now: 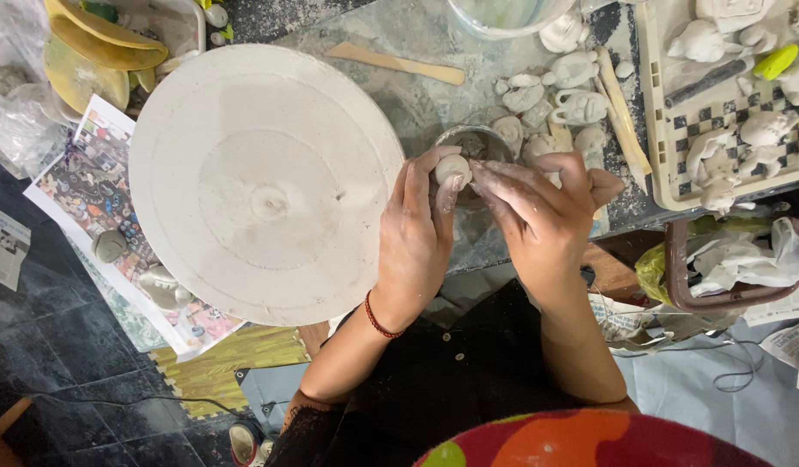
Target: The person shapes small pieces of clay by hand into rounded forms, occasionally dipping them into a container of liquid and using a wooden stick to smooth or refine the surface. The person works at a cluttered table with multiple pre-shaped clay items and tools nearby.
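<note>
Left hand (417, 238) raised palm-away, wrist bent, fingers (414, 186) closed around one small clay ball (453, 168), held just above one small bowl (468, 143) at the desk (434, 104) edge. Right hand (542, 212) angled in from 4 o'clock, fingers (512, 186) stretched toward the ball; touching or not, cannot tell. One round white turntable (265, 182) at 9 o'clock of the hands. About eight small clay figures (577, 104) at 1 o'clock. One flat wooden stick (395, 62) at 12 o'clock. One checkered tray (667, 156) at 2 o'clock, more figures inside.
</note>
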